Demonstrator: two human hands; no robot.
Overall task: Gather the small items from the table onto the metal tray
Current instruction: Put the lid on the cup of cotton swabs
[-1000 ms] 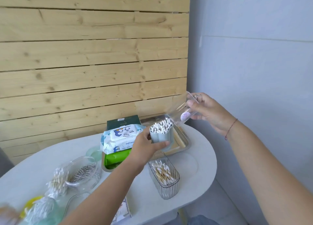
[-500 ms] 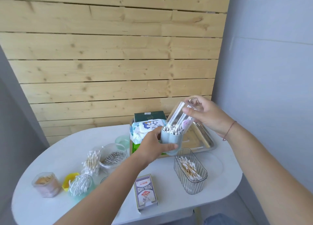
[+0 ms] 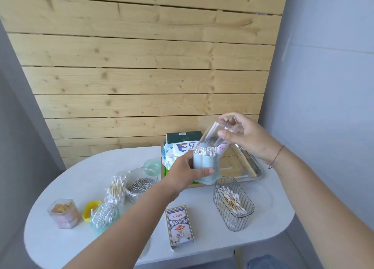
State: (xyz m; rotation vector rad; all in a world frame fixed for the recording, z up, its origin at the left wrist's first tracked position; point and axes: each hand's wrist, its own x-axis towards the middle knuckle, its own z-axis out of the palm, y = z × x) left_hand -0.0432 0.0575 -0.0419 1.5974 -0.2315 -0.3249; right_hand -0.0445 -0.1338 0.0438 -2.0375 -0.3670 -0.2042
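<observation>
My left hand (image 3: 185, 172) grips a pale blue cup (image 3: 206, 167) full of white cotton swabs, held above the table's near side of the metal tray (image 3: 256, 170). My right hand (image 3: 245, 136) holds a clear plastic lid (image 3: 214, 136) tilted over the cup, its open end touching the swab tips. The tray lies at the back right of the white table (image 3: 85, 171). It holds a wet-wipes pack (image 3: 178, 150), a dark green box (image 3: 183, 136) and a green item partly hidden by my left hand.
Loose on the table are a clear ribbed box of swabs (image 3: 232, 203), a playing-card pack (image 3: 179, 225), a jar of paper clips (image 3: 141, 183), a swab bundle (image 3: 116, 190), a toothpick jar (image 3: 62, 212), a yellow lid (image 3: 91, 210) and a teal swab container (image 3: 104, 217). A plank wall stands behind.
My right hand brought the clear lid down from the upper right onto the swab cup. The view swung left and back, showing more of the table.
</observation>
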